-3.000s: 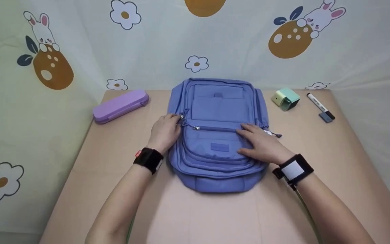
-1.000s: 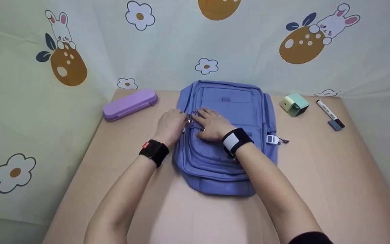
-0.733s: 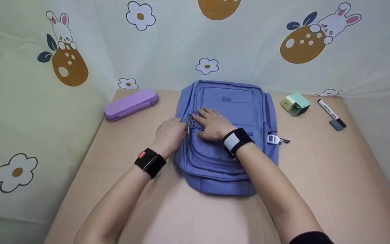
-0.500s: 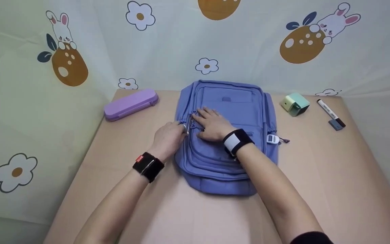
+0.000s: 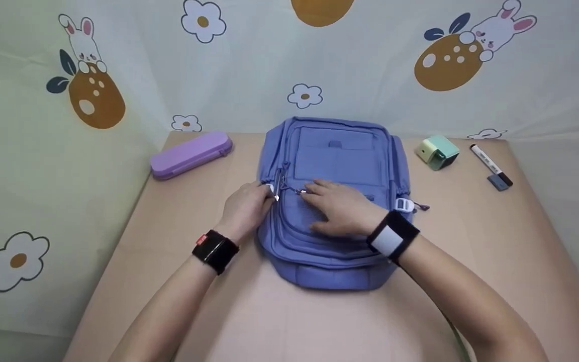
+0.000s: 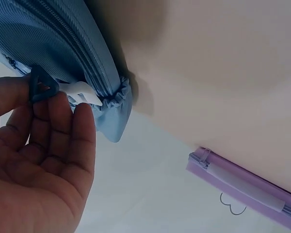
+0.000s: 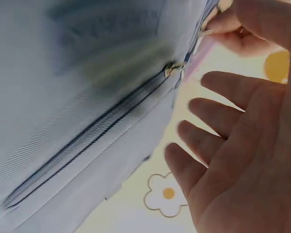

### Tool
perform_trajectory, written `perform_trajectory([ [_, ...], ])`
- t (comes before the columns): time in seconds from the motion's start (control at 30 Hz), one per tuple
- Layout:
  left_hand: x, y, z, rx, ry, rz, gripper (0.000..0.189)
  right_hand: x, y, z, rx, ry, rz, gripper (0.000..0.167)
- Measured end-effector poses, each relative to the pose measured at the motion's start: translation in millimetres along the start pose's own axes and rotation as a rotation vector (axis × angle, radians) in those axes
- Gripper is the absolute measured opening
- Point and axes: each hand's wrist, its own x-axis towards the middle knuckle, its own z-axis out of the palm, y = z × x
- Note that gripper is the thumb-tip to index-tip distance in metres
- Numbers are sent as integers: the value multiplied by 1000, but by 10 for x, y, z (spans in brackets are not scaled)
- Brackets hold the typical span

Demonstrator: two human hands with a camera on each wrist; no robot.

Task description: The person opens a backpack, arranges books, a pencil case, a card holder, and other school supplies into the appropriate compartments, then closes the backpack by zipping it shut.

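Observation:
A blue backpack (image 5: pixel 327 166) lies front side up in the middle of the table. At its left edge my left hand (image 5: pixel 244 208) pinches a zipper pull (image 6: pixel 42 86) between thumb and index finger; in the left wrist view the pull ends in a dark triangular loop. A white buckle (image 6: pixel 80 92) sits just behind those fingertips. Over the front pocket, my right hand (image 5: pixel 342 208) has its fingers extended, and the right wrist view shows its palm (image 7: pixel 247 160) holding nothing. Near its fingertips is the metal slider (image 7: pixel 172 69) of the front pocket zipper (image 7: pixel 92 138).
A purple pencil case (image 5: pixel 191 155) lies at the back left of the table. At the back right are a green and yellow box-shaped item (image 5: pixel 438 152), a marker (image 5: pixel 488 162) and a small grey-blue block (image 5: pixel 498 182). Patterned cloth (image 5: pixel 249 60) encloses the back and sides.
My right hand has lifted from the backpack's left zipper area and shifted right and toward me. The left hand has slid a little toward me along the left edge, pulling the zipper pull.

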Motion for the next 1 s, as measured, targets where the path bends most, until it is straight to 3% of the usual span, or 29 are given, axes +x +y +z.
perform_trajectory([
  [0.2,2,-5,-17,-2,-8,-26,6,-153,-1,125,10,-24,-5,74],
  [0.37,-8,16,-16,-1,-22,-25,6,-163,-20,183,15,-58,23,81],
  [0.57,-46,64,-65,23,-44,-4,6,-158,-43,188,3,-61,20,77],
  [0.77,-177,179,-145,70,-62,19,7,-154,-31,190,9,-62,22,77],
  [1.0,-420,364,-247,101,-111,57,16,-140,-21,214,-4,-72,27,77],
])
